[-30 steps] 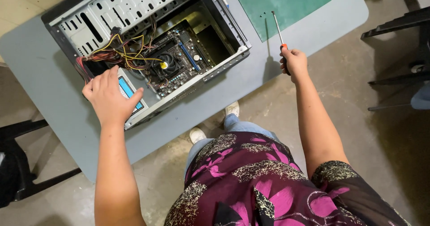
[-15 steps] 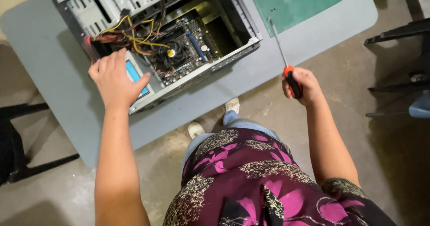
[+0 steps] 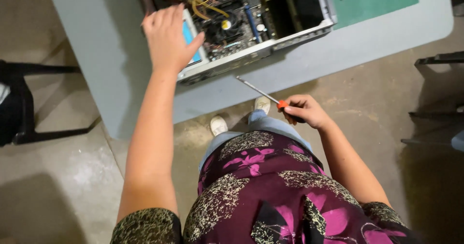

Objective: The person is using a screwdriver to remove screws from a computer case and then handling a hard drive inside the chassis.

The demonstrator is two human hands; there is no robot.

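While my right hand curls its fingers around the red and black handle of a screwdriver, the slim metal shaft points up and to the left, its tip lying just short of the near edge of the grey table and close below the front lip of the open computer case. This hand hangs off the table, above the concrete floor, clenched firmly on the tool. My left hand lies flat with fingers spread and loose, grasping nothing; its palm rests on the near left corner of the case, covering part of a light blue component beside it. Inside the case, just right of that hand, sit a round cooling fan with a yellow centre, the dark motherboard around it, and a bundle of yellow and red cables above. To the right of the case a green mat lies on the tabletop. Below the table edge, between my arms, my two light shoes stand on the floor. Black chair frames stand at the far right, and another dark frame at the far left.
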